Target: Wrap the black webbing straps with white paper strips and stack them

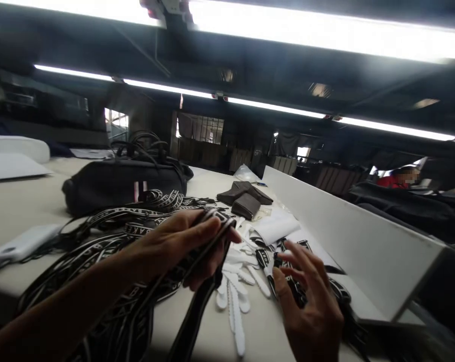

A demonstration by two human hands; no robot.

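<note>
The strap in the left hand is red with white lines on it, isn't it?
Not red: the head view shows that the strap in the left hand is black, with white lines on it.

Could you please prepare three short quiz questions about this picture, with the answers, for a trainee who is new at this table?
1. What colour are the small round-ended strips on the table? A) red B) white C) green
2. True or false: in this view, the black bag is to the left of the dark brown pieces.
3. Which hand grips a black-and-white strap?
Key: 1. B; 2. True; 3. The left hand.
</note>
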